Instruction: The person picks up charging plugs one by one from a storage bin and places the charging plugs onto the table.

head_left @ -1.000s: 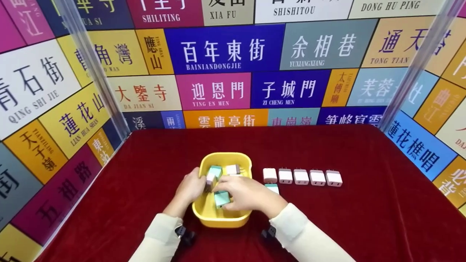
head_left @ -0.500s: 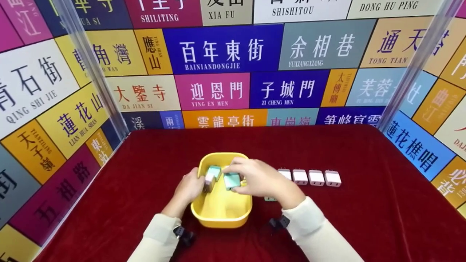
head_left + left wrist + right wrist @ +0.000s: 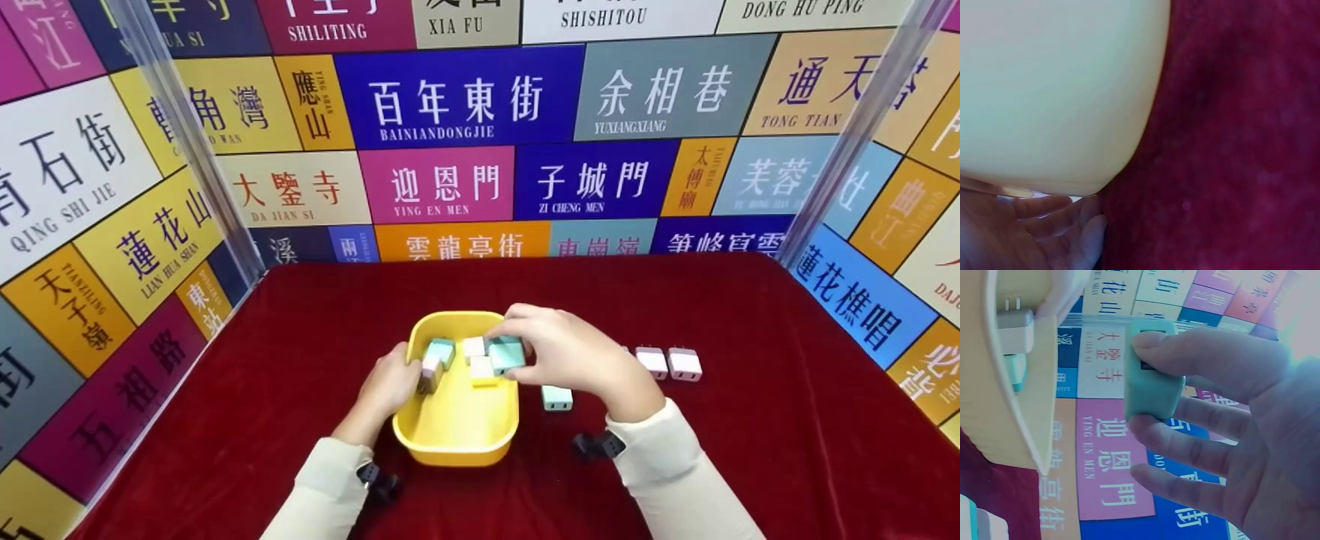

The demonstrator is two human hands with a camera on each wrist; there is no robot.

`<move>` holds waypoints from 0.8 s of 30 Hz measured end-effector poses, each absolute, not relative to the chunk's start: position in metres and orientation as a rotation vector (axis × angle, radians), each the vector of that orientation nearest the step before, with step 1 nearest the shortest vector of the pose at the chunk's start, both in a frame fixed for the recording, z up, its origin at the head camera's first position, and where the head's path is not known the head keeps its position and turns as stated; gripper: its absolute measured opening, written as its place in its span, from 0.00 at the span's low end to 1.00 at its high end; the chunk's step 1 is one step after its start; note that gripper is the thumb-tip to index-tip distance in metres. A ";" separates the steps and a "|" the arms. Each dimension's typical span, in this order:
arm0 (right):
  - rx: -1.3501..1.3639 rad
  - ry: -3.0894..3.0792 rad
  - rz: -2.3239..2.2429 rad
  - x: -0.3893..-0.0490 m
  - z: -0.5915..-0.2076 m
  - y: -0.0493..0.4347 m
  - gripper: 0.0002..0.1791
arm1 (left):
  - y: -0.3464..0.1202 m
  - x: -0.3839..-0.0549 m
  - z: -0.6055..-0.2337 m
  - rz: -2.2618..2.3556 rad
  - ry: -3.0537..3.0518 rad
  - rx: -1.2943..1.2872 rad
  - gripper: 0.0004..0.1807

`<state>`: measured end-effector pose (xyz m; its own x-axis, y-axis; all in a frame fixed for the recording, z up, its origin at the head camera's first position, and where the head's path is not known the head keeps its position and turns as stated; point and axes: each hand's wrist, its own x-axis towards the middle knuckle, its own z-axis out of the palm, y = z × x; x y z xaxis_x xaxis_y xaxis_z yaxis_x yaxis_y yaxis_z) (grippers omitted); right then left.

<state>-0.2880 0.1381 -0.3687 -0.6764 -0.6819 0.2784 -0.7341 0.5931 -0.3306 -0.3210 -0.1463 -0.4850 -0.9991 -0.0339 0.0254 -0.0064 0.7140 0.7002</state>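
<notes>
In the head view, my right hand point(image 3: 574, 349) pinches a teal USB charger point(image 3: 506, 355) over the right rim of a yellow plastic bin point(image 3: 454, 456). The right wrist view shows thumb and fingertips on the charger point(image 3: 1154, 396), its ports under the thumb. My left hand point(image 3: 388, 384) grips the bin's left rim; its curled fingers point(image 3: 1053, 225) show below the wall in the left wrist view. Inside lie a teal charger point(image 3: 441, 351), a white-and-grey one point(image 3: 430, 373) on edge near the left fingers, and white ones point(image 3: 482, 367) at the right.
White chargers point(image 3: 685, 364) stand in a row on the red cloth point(image 3: 360, 300) to the right, partly hidden by my right hand. A mint charger point(image 3: 556, 398) sits just right of the bin. Behind rises a wall of coloured signs point(image 3: 457, 97).
My right hand has lifted the teal charger from inside the bin, carrying it rightward and away from me to the right rim. The left hand stays on the bin.
</notes>
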 end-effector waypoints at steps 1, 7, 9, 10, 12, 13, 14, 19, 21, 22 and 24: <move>1.202 -2.693 0.647 -0.287 -0.368 0.140 0.23 | -0.146 -0.321 -0.486 -1.172 -2.874 0.031 0.17; 1.187 -2.737 0.593 -0.285 -0.372 0.161 0.24 | -0.141 -0.321 -0.492 -1.190 -2.892 0.022 0.17; 1.184 -2.758 0.538 -0.285 -0.375 0.169 0.24 | -0.141 -0.321 -0.492 -1.207 -2.885 0.024 0.16; 1.186 -2.761 0.505 -0.285 -0.376 0.173 0.24 | -0.141 -0.321 -0.491 -1.213 -2.880 0.027 0.16; 1.194 -2.760 0.446 -0.285 -0.380 0.181 0.24 | -0.142 -0.322 -0.489 -1.220 -2.873 0.030 0.15; 1.198 -2.756 0.424 -0.285 -0.381 0.185 0.23 | -0.142 -0.323 -0.488 -1.222 -2.873 0.030 0.15; 1.202 -2.749 0.413 -0.284 -0.383 0.189 0.23 | -0.142 -0.323 -0.487 -1.218 -2.874 0.029 0.16; 1.185 -2.700 0.436 -0.280 -0.391 0.204 0.22 | -0.145 -0.323 -0.484 -1.199 -2.874 0.026 0.16; 1.162 -2.723 0.465 -0.279 -0.394 0.208 0.21 | -0.146 -0.323 -0.484 -1.192 -2.869 0.029 0.15; 1.143 -2.744 0.472 -0.279 -0.395 0.209 0.20 | -0.146 -0.322 -0.484 -1.194 -2.866 0.030 0.15; 1.098 -2.794 0.483 -0.278 -0.397 0.213 0.19 | -0.145 -0.322 -0.485 -1.195 -2.863 0.021 0.15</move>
<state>-0.2778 0.2133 -0.3968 -0.7347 -0.6459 0.2073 -0.6780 0.6895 -0.2546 -0.3217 -0.1447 -0.4853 -0.9991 -0.0279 0.0308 0.0023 0.7033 0.7109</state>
